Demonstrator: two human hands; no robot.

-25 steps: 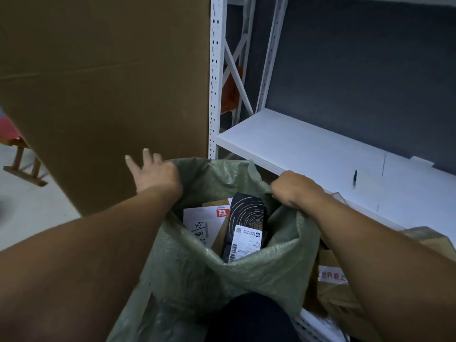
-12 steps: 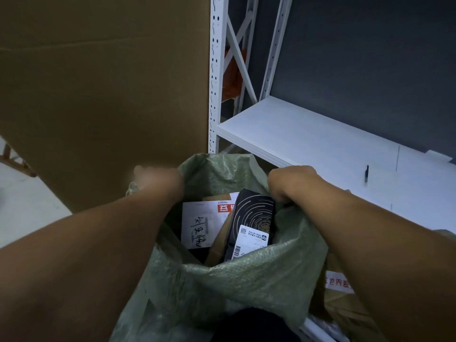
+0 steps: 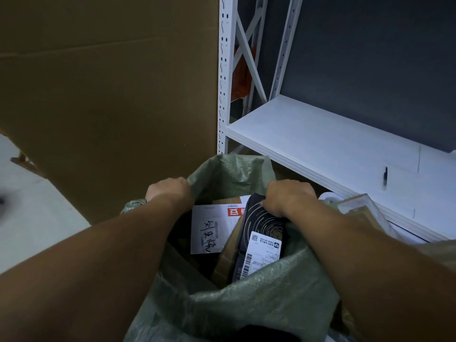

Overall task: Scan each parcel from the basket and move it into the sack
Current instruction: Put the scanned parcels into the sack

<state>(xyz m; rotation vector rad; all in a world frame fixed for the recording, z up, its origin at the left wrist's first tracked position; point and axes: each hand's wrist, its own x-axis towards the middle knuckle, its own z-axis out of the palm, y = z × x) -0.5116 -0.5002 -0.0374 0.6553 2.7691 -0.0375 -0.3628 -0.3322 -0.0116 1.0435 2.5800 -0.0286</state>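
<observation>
Sack (image 3: 259,299), lower centre of frame: left grip (image 3: 170,191) and right grip (image 3: 288,196) each curled round its rim, mouth wide. White parcel (image 3: 209,233) and black parcel (image 3: 261,225) inside. Judged between parcels. Next: release the rim and fetch from the basket, which is out of view.

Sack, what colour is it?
The sack is dull green and looks woven. The head view shows it best.

The sack (image 3: 259,299) stands open between the left hand (image 3: 170,191) and right hand (image 3: 288,196), both gripping its rim, leaving a gap to reach in from above. A white parcel (image 3: 207,233) and black parcel (image 3: 264,228) crowd the inside. Cardboard (image 3: 111,107) walls off the left; a shelf (image 3: 320,139) juts in at right.
</observation>
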